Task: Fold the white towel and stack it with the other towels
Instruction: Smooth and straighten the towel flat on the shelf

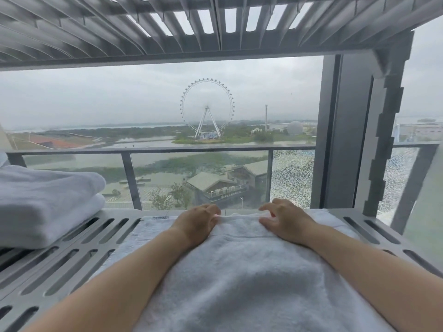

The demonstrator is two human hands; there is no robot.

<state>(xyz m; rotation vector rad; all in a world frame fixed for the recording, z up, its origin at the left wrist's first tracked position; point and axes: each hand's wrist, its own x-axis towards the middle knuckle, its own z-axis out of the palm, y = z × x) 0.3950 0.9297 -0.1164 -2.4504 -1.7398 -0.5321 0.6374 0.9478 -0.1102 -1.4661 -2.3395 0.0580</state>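
The white towel (239, 271) lies spread on the slotted grey shelf (79, 255) straight in front of me, with an upper layer folded over it. My left hand (199, 224) sits at the far edge of that layer, fingers curled down over the edge and thumb on top. My right hand (285, 221) is a little to the right at the same edge, its thumb on the cloth and its bent fingers arched over the far side. Two folded white towels (45, 202) are stacked at the left end of the shelf.
A slatted grey shelf (215, 27) hangs close overhead. Behind the shelf is a window with a balcony railing (167, 149) outside. A dark window post (345, 130) stands at the right. Bare slotted shelf shows between the stack and the spread towel.
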